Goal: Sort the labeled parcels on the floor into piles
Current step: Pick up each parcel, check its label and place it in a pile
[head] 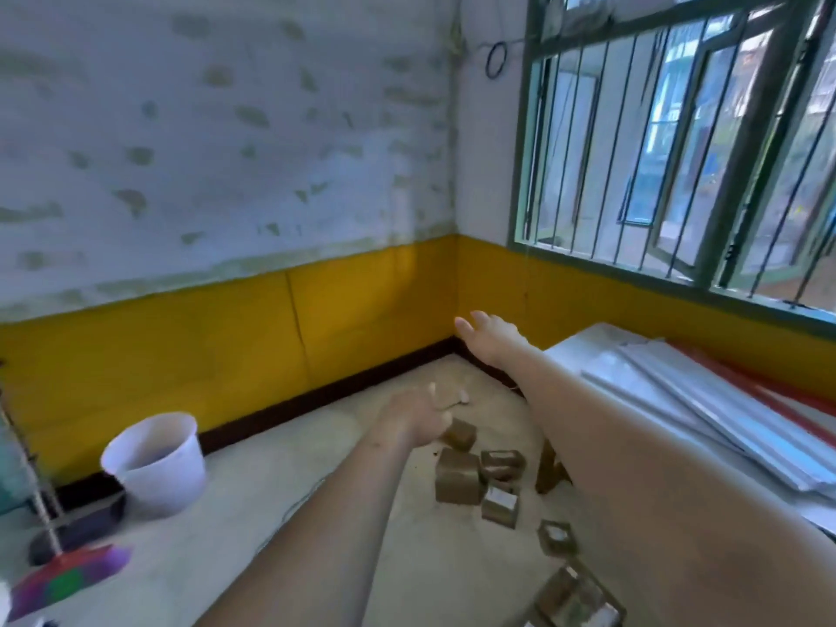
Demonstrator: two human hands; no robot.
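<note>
Daylight from the barred window (678, 142); soft motion blur throughout, wide-angle bending at edges.

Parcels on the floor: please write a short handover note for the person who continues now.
Left hand: reaching out above the parcels, holding nothing visible; the picture is blurred, so the pose of its fingers is unclear.
Right hand: stretched toward the room corner, fingers straight, holding nothing.
Brown parcels: scattered loosely on the floor between the two arms, more near the bottom edge. White bucket stands to the left.
Done: no tidy pile visible yet.
Left: sort all parcels into piles.
</note>
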